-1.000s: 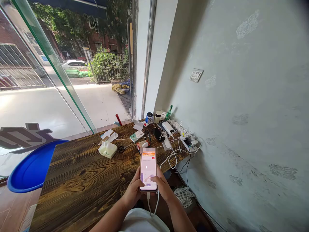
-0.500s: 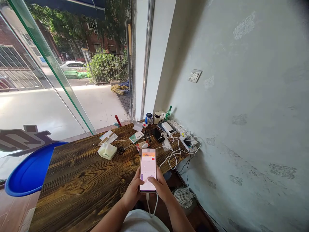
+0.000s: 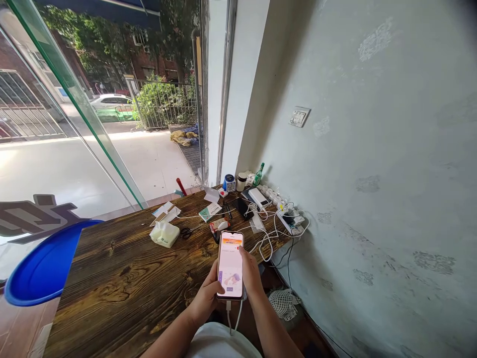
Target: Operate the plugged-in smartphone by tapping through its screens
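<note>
A smartphone (image 3: 230, 264) with a lit pink-and-white screen is held upright over the near edge of the wooden table (image 3: 122, 278). My left hand (image 3: 206, 297) grips its lower left side, thumb resting on the screen's lower edge. My right hand (image 3: 250, 276) holds the right side, with its fingers along the phone's edge. A white charging cable (image 3: 234, 318) hangs from the phone's bottom.
Further back on the table lie a tissue pack (image 3: 164, 233), scissors (image 3: 187, 231), small boxes, a black phone (image 3: 243, 208), a power bank (image 3: 258, 196) and a power strip (image 3: 288, 219) with tangled white cables. A blue round tub (image 3: 40, 266) sits at the left. The wall stands close on the right.
My right thumb has lifted off the screen and the hand has slid up along the phone's right edge. The screen content has changed. The phone has tilted slightly.
</note>
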`<state>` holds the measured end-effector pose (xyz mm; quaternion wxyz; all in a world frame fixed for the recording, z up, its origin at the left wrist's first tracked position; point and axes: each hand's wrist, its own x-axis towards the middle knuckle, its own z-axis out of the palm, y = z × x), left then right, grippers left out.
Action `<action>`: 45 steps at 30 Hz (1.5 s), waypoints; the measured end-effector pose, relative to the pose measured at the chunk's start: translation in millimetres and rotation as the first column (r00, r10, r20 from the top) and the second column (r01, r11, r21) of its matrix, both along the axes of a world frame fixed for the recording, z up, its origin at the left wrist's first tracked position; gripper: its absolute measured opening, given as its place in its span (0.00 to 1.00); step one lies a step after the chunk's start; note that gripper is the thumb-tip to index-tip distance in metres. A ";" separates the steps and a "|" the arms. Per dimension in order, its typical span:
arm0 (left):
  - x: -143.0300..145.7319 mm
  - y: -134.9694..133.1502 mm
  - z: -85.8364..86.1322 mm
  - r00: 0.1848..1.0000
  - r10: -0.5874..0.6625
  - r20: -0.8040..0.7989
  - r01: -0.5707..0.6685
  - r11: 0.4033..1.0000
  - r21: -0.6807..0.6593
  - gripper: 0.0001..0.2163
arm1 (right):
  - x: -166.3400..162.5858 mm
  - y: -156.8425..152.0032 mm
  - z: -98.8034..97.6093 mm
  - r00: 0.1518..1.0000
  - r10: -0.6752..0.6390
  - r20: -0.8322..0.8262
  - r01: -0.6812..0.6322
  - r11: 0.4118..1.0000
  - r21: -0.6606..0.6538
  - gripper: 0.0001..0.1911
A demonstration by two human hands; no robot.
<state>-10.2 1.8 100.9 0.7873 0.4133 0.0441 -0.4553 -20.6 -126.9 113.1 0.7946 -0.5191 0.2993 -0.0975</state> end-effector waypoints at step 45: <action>0.9 -2.4 -0.2 0.999 0.028 0.038 -0.024 0.994 -0.106 0.47 | -16.1 -6.7 -5.7 0.996 0.082 0.039 -0.064 0.941 -0.331 0.25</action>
